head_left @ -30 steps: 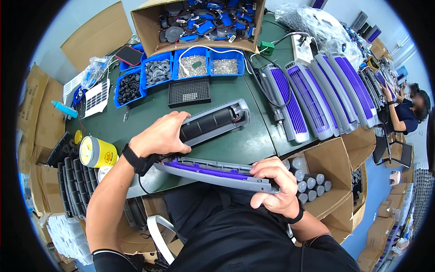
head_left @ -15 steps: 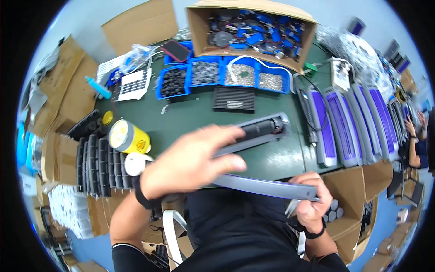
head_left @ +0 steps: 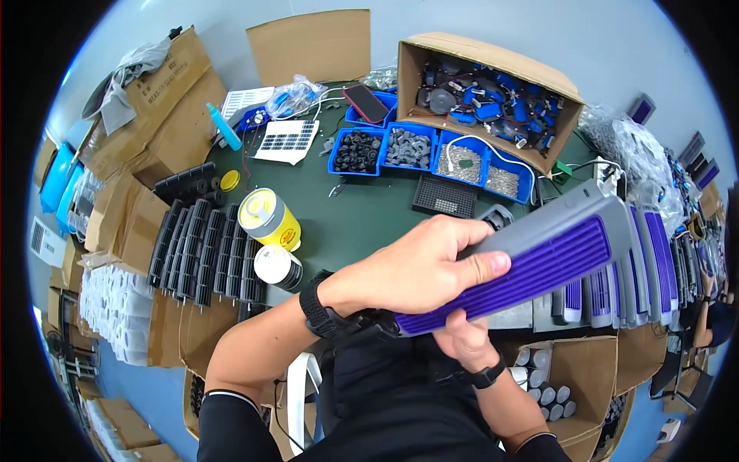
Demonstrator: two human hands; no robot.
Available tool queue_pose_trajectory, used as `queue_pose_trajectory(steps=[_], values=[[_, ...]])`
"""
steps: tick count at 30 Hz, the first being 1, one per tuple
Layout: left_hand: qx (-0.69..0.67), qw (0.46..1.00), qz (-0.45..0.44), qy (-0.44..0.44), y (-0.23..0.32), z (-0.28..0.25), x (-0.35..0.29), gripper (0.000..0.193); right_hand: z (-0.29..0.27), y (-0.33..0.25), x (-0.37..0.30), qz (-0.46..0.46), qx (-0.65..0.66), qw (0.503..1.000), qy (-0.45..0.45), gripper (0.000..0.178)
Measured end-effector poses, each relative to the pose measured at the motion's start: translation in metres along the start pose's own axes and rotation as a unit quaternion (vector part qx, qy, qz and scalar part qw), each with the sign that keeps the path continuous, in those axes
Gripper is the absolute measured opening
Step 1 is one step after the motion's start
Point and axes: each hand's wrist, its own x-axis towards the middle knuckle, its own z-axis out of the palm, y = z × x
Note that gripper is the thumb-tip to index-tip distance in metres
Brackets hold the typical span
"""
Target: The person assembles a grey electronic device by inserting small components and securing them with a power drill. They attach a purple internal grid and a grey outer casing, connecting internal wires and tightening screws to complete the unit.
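A long grey casing with a purple slatted grille [head_left: 539,262] is held tilted above the front of the table, its far end raised toward the right. My left hand [head_left: 423,266] is closed over its near half, thumb lying on the grille and fingers behind the top edge. Beneath the lower edge, my right hand [head_left: 468,339] grips the casing near its near end; part of that hand is hidden. Behind the casing, a dark rounded end of a housing [head_left: 499,216] shows on the table, mostly covered.
Blue bins of small parts [head_left: 408,148] stand below a carton of motors [head_left: 493,100]. To the left are a yellow canister [head_left: 269,221], a white-lidded jar [head_left: 277,266] and black ribbed rollers [head_left: 204,250]. Purple-grilled casings [head_left: 658,262] line the right; a carton [head_left: 589,369] holds grey cylinders.
The grey piece, earlier held low and edge-on in my right hand, is now raised with its purple grille showing. My left hand has moved from the housing onto it. The view has shifted.
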Motion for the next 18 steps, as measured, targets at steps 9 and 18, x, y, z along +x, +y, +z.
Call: queue_pose_trajectory(steps=[9, 18], values=[[0.17, 0.961, 0.105, -0.192, -0.029, -0.021, 0.048, 0.138, 0.028, -0.174, -0.032, 0.135, 0.046, 0.977, 0.16, 0.087], [0.29, 0.907, 0.086, -0.294, -0.046, 0.094, 0.147, 0.141, -0.011, -0.319, -0.047, 0.034, -0.055, 0.965, 0.254, 0.083]])
